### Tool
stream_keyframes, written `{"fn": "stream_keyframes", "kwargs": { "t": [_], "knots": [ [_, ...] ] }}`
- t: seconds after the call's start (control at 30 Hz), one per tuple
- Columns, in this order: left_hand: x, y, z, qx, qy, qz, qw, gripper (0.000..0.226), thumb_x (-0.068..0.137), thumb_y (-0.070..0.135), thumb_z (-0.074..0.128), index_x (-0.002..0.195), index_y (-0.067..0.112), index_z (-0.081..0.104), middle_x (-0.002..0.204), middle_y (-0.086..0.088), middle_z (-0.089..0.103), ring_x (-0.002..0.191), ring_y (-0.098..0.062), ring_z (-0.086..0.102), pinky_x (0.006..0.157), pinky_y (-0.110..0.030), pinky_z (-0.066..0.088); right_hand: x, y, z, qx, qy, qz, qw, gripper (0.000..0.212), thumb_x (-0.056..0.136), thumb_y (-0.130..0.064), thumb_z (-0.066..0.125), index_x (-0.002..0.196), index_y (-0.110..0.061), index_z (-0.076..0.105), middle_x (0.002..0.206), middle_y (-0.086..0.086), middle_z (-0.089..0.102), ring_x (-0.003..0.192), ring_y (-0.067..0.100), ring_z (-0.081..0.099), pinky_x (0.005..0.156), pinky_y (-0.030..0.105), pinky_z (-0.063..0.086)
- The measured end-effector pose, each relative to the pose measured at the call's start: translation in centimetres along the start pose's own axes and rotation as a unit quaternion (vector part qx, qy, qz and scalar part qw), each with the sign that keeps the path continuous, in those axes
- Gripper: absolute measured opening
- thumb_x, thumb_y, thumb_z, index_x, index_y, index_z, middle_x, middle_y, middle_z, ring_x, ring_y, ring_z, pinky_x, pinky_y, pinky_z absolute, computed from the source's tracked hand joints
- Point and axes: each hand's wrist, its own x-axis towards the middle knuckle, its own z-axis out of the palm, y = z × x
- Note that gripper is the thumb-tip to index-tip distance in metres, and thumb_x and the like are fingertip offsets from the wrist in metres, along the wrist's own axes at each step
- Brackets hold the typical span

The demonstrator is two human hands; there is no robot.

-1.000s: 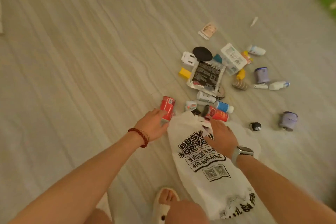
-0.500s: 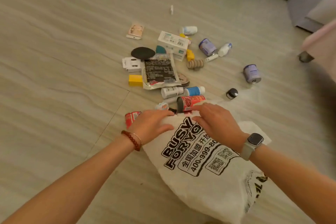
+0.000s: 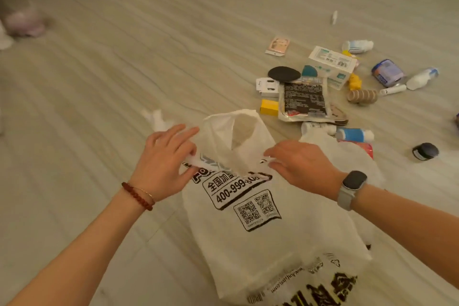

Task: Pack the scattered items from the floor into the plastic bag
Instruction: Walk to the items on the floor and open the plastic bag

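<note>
The bag (image 3: pixel 260 208), white plastic with black print and two QR codes, lies on the floor (image 3: pixel 124 82) in front of the person, its mouth facing away from them and held apart.

The left hand (image 3: pixel 164 164), with a red bead bracelet (image 3: pixel 137 196) at the wrist, pinches the bag's near-left rim between thumb and fingers; the remaining fingers are extended. The right hand (image 3: pixel 301 167), with a grey watch (image 3: pixel 352 185) at the wrist, grips the opposite rim, fingers curled onto the plastic. Neither hand holds anything but the bag. One handle (image 3: pixel 156 117) sticks out on the floor beyond the left hand.

The scattered items lie on the floor beyond and to the right of the bag. Nearest the mouth: a yellow box (image 3: pixel 269 107), a black-printed pouch (image 3: pixel 304 99), a white bottle (image 3: pixel 318 128) and a blue-labelled bottle (image 3: pixel 355 134) just beside it, and a red item (image 3: pixel 365 149) partly covered by the bag's plastic. Further off: a black disc (image 3: pixel 284 74), a white hang-tab pack (image 3: pixel 267 85), a white carton (image 3: pixel 331 66), a small pink card (image 3: pixel 278 45), a brown striped roll (image 3: pixel 362 95), a yellow figure (image 3: pixel 355 81), a purple jar (image 3: pixel 386 72) on its side, two more white bottles (image 3: pixel 357 46) (image 3: pixel 422 78), and a black-lidded jar (image 3: pixel 425 151) standing apart at the right.

Whether the bag holds anything cannot be told.
</note>
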Motion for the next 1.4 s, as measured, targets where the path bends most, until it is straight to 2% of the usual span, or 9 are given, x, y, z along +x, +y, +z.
{"fn": "stream_keyframes", "kwargs": {
  "t": [0.17,0.23,0.33,0.47,0.73,0.87,1.0,1.17,1.4],
  "knots": [
    [-2.0,3.0,1.9,-0.001,-0.188,0.085,0.979,0.062,0.075,0.066,0.020,0.116,0.029,0.048,0.084,0.010,0.072,0.092,-0.011,0.066,0.112,-0.038,0.009,-1.4,-0.4,1.3,0.008,-0.133,-0.029,0.991,0.071,0.082,-0.066,0.010,0.131,-0.028,0.045,0.127,0.001,0.060,0.126,0.021,0.046,0.110,0.047,0.025],
    [-1.2,3.9,2.3,-0.049,-0.185,0.039,0.981,0.071,0.075,0.064,0.010,0.120,0.029,0.051,0.100,0.007,0.069,0.091,-0.013,0.065,0.105,-0.038,0.033,-1.8,1.0,1.2,-0.014,-0.100,0.061,0.993,0.072,0.082,-0.066,0.003,0.139,-0.032,0.031,0.145,-0.004,0.041,0.139,0.021,0.026,0.114,0.054,0.009],
    [0.8,4.8,2.2,-0.062,-0.105,-0.022,0.992,0.055,0.084,0.054,0.037,0.131,0.025,0.041,0.130,-0.003,0.051,0.112,-0.025,0.053,0.077,-0.040,0.050,-2.4,3.2,1.7,0.021,-0.171,0.239,0.956,0.064,0.089,-0.057,0.031,0.144,-0.033,0.009,0.156,0.000,0.016,0.143,0.029,0.009,0.115,0.058,0.009],
    [4.1,4.4,3.9,0.057,-0.220,-0.019,0.974,0.101,0.070,0.068,0.053,0.141,0.036,-0.010,0.153,-0.003,-0.016,0.141,-0.031,-0.010,0.109,-0.062,0.007,-2.8,2.9,2.3,0.200,-0.200,0.365,0.887,0.083,0.086,-0.040,0.057,0.145,-0.013,0.006,0.143,0.017,0.039,0.128,0.032,0.041,0.104,0.035,0.034],
    [8.0,1.0,1.5,-0.090,-0.232,-0.134,0.959,0.088,0.078,0.066,0.044,0.138,0.042,-0.015,0.155,0.004,-0.009,0.143,-0.026,0.002,0.110,-0.055,0.015,0.6,-0.6,-4.4,0.142,0.004,0.100,0.985,0.036,0.091,-0.019,0.051,0.127,-0.017,0.047,0.123,0.004,0.052,0.117,0.016,0.041,0.095,0.020,0.028],
    [9.6,-2.8,-1.9,-0.210,-0.266,-0.217,0.916,0.075,0.084,0.064,0.033,0.144,0.031,0.003,0.139,-0.007,0.046,0.128,-0.029,0.041,0.108,-0.047,0.031,5.7,-1.8,-7.9,0.087,0.130,-0.018,0.988,0.027,0.087,-0.015,0.052,0.113,-0.008,0.057,0.101,0.011,0.060,0.096,0.012,0.038,0.084,0.021,0.029],
    [10.8,-6.7,-8.4,-0.258,-0.133,-0.262,0.921,0.060,0.089,0.060,0.026,0.128,0.018,0.046,0.094,0.000,0.066,0.096,-0.019,0.054,0.091,-0.035,0.040,12.7,-3.1,-12.2,0.063,0.222,-0.057,0.971,0.023,0.089,-0.013,0.052,0.110,-0.006,0.057,0.100,0.012,0.061,0.097,0.016,0.041,0.084,0.024,0.034],
    [11.0,-10.8,-17.1,-0.126,0.053,-0.268,0.954,0.053,0.088,0.057,0.032,0.116,0.020,0.057,0.114,-0.005,0.065,0.103,-0.026,0.058,0.094,-0.040,0.043,19.5,-5.9,-18.3,0.065,0.400,-0.109,0.908,0.019,0.085,-0.015,0.050,0.096,-0.001,0.058,0.087,0.017,0.060,0.084,0.017,0.040,0.068,0.025,0.038],
    [8.2,-10.1,-20.0,-0.061,0.184,-0.146,0.970,0.069,0.078,0.062,0.013,0.122,0.025,0.053,0.130,0.001,0.054,0.132,-0.021,0.036,0.110,-0.053,0.024,19.4,-8.2,-19.6,0.104,0.519,-0.191,0.826,0.017,0.084,-0.010,0.056,0.095,-0.011,0.043,0.101,0.010,0.051,0.095,0.020,0.045,0.092,0.010,0.032]
  ]
}}
